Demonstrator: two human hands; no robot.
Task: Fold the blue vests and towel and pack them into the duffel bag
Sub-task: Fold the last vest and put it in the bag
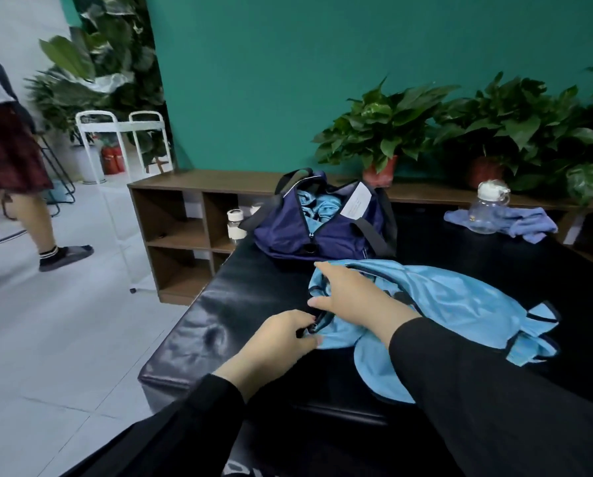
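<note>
Blue vest (436,304) lies crumpled on the black bench (219,304), right under both hands. In the head view, the left hand (281,346) has its fingers (303,330) curled round the near edge of the vest, pinching the dark trim. The right hand (353,297) lies on top of the vest, just past the left fingers. Its fingers (326,270) stretch out fairly straight and press the cloth flat; its thumb points toward the left hand. Both arms wear black sleeves (494,390).

Beyond the right fingers sits the navy duffel bag (322,228), unzipped, with more light blue cloth (319,204) stuffed inside and a white tag (355,201) at its mouth. Far off to the right of the fingers, a purple-blue towel (525,223) lies on the bench, with a clear water bottle (487,208) standing on it. Green potted plants (384,132) stand on a brown shelf (185,218) behind the bag. Far to the left of the fingers, another person (9,166) stands on the pale floor.
</note>
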